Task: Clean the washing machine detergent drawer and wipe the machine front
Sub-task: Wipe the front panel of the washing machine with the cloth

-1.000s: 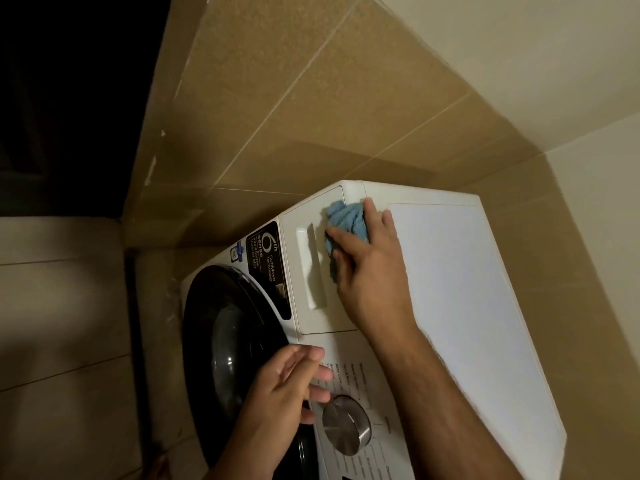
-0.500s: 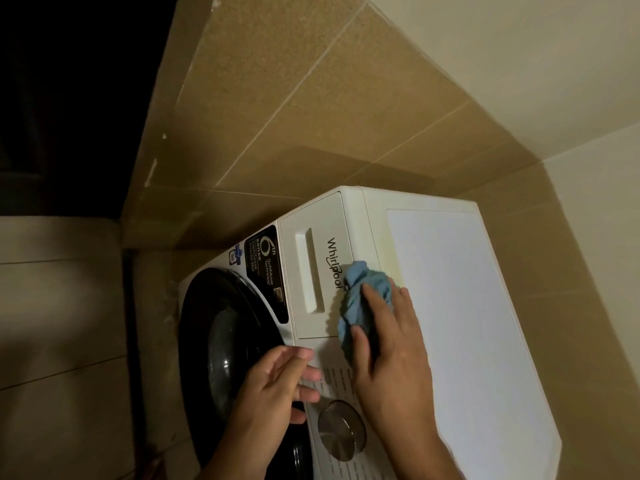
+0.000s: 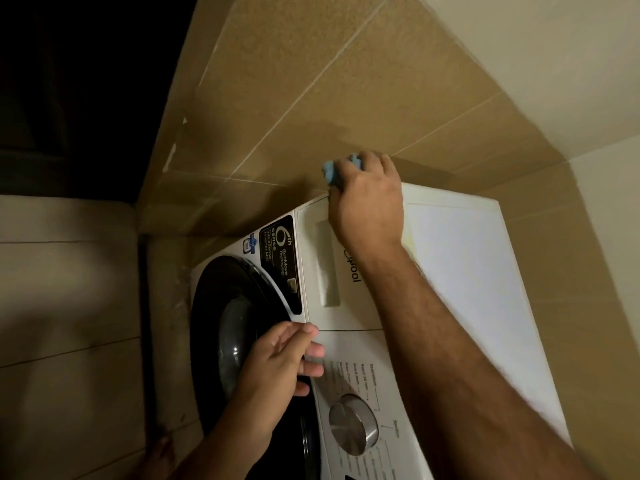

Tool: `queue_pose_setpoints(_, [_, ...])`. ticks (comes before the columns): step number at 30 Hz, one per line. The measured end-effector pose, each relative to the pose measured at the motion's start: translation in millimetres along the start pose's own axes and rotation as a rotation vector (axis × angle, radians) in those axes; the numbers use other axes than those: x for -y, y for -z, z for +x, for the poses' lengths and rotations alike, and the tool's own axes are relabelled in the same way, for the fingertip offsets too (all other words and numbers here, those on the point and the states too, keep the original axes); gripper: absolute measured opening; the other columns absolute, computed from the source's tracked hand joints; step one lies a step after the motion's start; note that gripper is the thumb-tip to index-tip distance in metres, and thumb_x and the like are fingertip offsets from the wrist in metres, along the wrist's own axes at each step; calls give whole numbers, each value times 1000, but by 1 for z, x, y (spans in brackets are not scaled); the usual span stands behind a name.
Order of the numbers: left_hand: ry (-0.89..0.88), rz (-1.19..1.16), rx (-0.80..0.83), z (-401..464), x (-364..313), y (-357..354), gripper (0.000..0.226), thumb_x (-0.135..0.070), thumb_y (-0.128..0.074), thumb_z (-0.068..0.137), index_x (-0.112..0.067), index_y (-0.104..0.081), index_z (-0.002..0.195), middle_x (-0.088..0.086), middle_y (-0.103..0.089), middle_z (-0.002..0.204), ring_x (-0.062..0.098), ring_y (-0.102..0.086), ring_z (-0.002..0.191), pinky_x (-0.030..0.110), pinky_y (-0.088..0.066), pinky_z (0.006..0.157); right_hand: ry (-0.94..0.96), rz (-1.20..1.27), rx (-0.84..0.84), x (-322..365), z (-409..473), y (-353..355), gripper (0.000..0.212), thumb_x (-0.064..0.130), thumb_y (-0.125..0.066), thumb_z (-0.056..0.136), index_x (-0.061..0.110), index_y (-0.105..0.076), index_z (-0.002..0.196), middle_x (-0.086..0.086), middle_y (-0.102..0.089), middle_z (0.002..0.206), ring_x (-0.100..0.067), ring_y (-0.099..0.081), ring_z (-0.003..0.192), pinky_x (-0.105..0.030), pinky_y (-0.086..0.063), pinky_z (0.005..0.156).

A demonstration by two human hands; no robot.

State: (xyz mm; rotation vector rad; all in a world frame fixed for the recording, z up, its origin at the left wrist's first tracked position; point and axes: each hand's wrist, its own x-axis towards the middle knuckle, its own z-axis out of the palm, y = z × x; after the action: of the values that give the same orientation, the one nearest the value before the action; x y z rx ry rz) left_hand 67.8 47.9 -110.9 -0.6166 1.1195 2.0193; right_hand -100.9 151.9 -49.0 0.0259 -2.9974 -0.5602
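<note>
Head view: the detergent drawer [image 3: 332, 271] sits closed at the far left corner of the washing machine [image 3: 450, 271] front, its recessed handle facing out. At the drawer's far edge the right hand [image 3: 369, 199] has its fingers [image 3: 346, 168] clamped on a blue cloth [image 3: 329, 173], which pokes out past them. The left hand [image 3: 277, 368] rests near the door [image 3: 235, 334], fingers loosely apart, beside the silver dial [image 3: 353, 424].

The right hand [image 3: 369, 206] presses a blue cloth [image 3: 333, 172] at the far top corner of the detergent drawer [image 3: 322, 271], while the left hand [image 3: 280, 365] rests just below the drawer.
</note>
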Motion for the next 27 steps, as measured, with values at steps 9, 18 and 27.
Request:
queue_pose_setpoints(9, [100, 43, -59, 3, 12, 11, 31, -20, -51, 99, -9, -66, 75, 2, -70, 71, 14, -65, 61, 28, -46, 57, 488, -469, 549, 36, -108, -40, 61, 33, -38, 102, 12, -20, 156, -15, -2, 164, -36, 11, 150, -52, 9, 120])
queue_pose_setpoints(18, [134, -82, -150, 4, 8, 30, 26, -15, -46, 101, -9, -67, 87, 6, -59, 66, 17, -55, 53, 26, -43, 49, 544, -325, 425, -6, -107, 25, 57, 18, -62, 86, 14, -51, 142, -13, -36, 156, -33, -16, 150, -48, 2, 121])
queue_pose_setpoints(27, [138, -125, -152, 20, -10, 36, 28, -27, -45, 102, -11, -65, 91, 7, -60, 74, 18, -57, 59, 23, -47, 43, 447, -535, 402, 38, 0, -20, 54, 31, -33, 99, 13, -36, 150, -15, -23, 161, -34, -8, 151, -51, -3, 122])
